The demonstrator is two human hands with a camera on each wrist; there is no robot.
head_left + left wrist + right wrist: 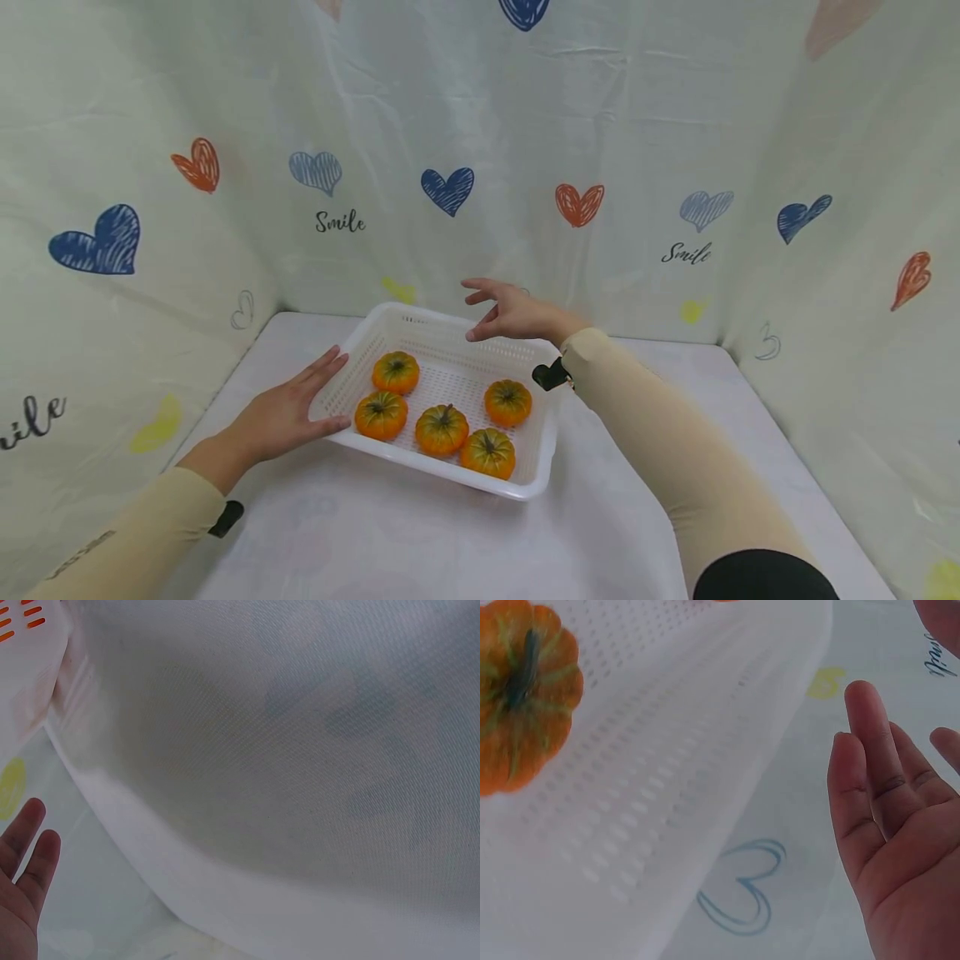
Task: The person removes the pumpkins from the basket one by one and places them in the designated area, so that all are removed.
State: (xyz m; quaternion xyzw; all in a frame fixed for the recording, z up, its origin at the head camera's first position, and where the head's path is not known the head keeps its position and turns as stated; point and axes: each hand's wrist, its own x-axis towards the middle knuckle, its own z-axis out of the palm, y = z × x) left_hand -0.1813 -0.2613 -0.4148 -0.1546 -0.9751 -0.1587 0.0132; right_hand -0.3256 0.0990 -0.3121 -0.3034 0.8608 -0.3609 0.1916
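Right sleeve (pixel 686 450) foremost; both hands (pixel 288 412) (pixel 517 315) empty, fingers (pixel 870 720) loosely extended; head view alone shows five pumpkins (pixel 442 430).

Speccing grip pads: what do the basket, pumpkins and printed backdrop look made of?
Basket: likely molded plastic, white, satin finish; thin walls with regular slots.
Pumpkins: rind or an artificial copy, can't tell which; ribbed orange-and-green surface, slightly glossy, with dark stems.
Printed backdrop: probably thin plastic sheet or coated fabric; it creases and shows a soft sheen.
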